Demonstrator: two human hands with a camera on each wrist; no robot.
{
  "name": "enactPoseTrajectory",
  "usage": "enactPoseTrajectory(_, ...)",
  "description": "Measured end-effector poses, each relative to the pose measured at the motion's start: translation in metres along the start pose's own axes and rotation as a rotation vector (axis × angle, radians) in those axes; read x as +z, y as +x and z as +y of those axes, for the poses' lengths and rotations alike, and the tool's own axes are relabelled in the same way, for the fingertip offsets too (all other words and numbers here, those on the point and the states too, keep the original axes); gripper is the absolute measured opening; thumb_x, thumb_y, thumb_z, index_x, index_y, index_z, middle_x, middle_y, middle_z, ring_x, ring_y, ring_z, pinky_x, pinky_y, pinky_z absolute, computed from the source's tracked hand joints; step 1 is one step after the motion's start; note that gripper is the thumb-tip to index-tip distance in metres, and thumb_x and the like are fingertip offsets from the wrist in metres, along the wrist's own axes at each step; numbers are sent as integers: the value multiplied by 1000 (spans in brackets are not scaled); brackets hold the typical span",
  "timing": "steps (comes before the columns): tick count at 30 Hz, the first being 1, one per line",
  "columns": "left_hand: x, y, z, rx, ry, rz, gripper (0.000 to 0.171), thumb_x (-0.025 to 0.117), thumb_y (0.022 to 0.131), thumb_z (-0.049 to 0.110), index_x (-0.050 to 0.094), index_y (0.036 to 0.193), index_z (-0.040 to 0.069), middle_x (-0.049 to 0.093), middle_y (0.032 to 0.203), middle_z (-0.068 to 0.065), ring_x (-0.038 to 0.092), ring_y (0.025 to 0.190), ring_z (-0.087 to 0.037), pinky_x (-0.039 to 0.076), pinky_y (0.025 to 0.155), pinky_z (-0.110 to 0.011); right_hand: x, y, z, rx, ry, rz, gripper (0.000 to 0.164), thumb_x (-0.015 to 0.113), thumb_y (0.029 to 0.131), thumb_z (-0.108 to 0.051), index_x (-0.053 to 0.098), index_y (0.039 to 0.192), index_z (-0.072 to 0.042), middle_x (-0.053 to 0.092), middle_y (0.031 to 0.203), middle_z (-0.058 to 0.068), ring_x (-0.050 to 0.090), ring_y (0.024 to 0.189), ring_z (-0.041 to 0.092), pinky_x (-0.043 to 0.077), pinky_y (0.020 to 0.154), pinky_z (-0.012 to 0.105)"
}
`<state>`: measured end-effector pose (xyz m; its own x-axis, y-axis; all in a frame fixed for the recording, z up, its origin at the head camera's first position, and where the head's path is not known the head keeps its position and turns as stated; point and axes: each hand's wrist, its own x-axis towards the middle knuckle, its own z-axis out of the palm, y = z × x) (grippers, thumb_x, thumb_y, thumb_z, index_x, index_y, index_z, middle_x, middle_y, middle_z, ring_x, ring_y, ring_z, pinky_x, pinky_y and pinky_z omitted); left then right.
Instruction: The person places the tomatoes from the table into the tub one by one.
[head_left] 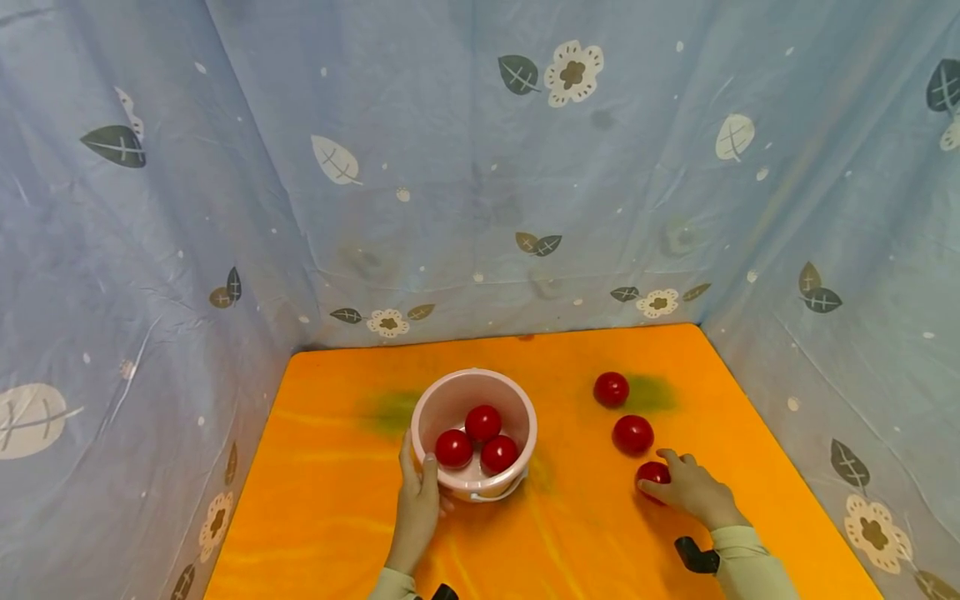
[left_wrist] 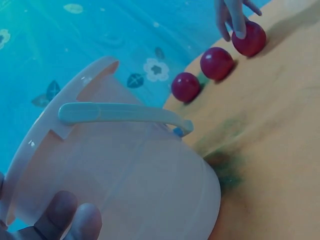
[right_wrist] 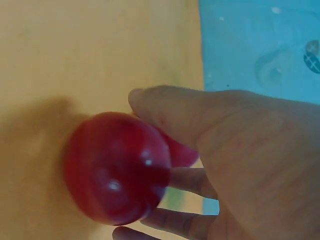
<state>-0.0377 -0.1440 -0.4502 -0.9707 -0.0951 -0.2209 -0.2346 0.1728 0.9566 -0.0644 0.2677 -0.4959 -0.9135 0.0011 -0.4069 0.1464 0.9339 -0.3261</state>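
A pale pink bucket stands on the orange tabletop, with three red balls inside. My left hand grips its near left side, thumb at the rim and fingers against the outer wall. The bucket's white handle hangs down along the side. To the right, my right hand holds the nearest of three red balls outside the bucket. Its thumb lies on that ball, and the fingers reach round the far side, partly hidden behind it. The ball sits low over the tabletop, its shadow beside it.
Beyond the right hand, two more red balls, a middle one and a farther one, lie in a row on the orange tabletop. Blue patterned curtains enclose the back and both sides.
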Motion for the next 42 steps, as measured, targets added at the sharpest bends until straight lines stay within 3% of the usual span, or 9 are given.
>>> enactPoseTrajectory(7, 0, -5, 8, 2, 28, 2, 60, 34, 105, 32, 1, 155, 25, 60, 71, -20, 59, 56, -30, 54, 57, -37, 7, 1, -1, 25, -14, 6, 86, 65, 81, -60, 42, 138, 1, 49, 123, 34, 56, 104, 48, 47, 75, 66)
enactPoseTrajectory(11, 1, 1, -3, -5, 2, -2, 60, 35, 105, 30, 0, 154, 28, 59, 71, -24, 59, 56, -32, 54, 57, -37, 13, 1, 1, 32, -15, 26, 86, 68, 79, -58, 43, 137, -1, 50, 122, 33, 57, 101, 48, 48, 72, 63)
enactPoseTrajectory(16, 4, 11, -24, 1, 2, 17, 59, 36, 104, 38, 1, 152, 40, 57, 67, -17, 58, 54, -31, 53, 54, -35, 17, -2, 0, 34, 21, 46, 83, 70, 78, -55, 43, 135, 0, 54, 114, 26, 61, 92, 40, 51, 70, 57)
enactPoseTrajectory(21, 6, 14, -31, 28, 24, 39, 58, 36, 103, 42, 2, 150, 45, 56, 63, -12, 58, 51, -29, 52, 51, -36, 2, -8, -11, -21, 93, 69, 80, 69, 81, -53, 44, 134, 2, 57, 107, 21, 62, 89, 30, 53, 71, 50)
enactPoseTrajectory(26, 4, 14, -30, 30, 16, 38, 58, 35, 104, 40, 0, 151, 44, 57, 66, -13, 56, 51, -26, 51, 52, -34, -31, -13, -36, -119, 112, 134, 84, 65, 83, -57, 41, 137, 2, 56, 112, 24, 62, 92, 32, 55, 72, 47)
enactPoseTrajectory(33, 3, 15, -30, 21, 16, 27, 59, 35, 104, 40, -1, 151, 43, 58, 68, -15, 57, 52, -27, 51, 52, -33, -77, -22, -85, -204, 126, 317, 80, 63, 83, -60, 40, 141, -9, 52, 130, 20, 60, 103, 35, 56, 72, 49)
enactPoseTrajectory(42, 4, 16, -30, 13, 11, 31, 60, 35, 104, 41, 0, 152, 41, 58, 69, -17, 56, 52, -26, 51, 52, -32, -113, -25, -160, -375, 147, 420, 73, 67, 82, -57, 42, 140, -21, 56, 126, 7, 60, 100, 25, 56, 77, 44)
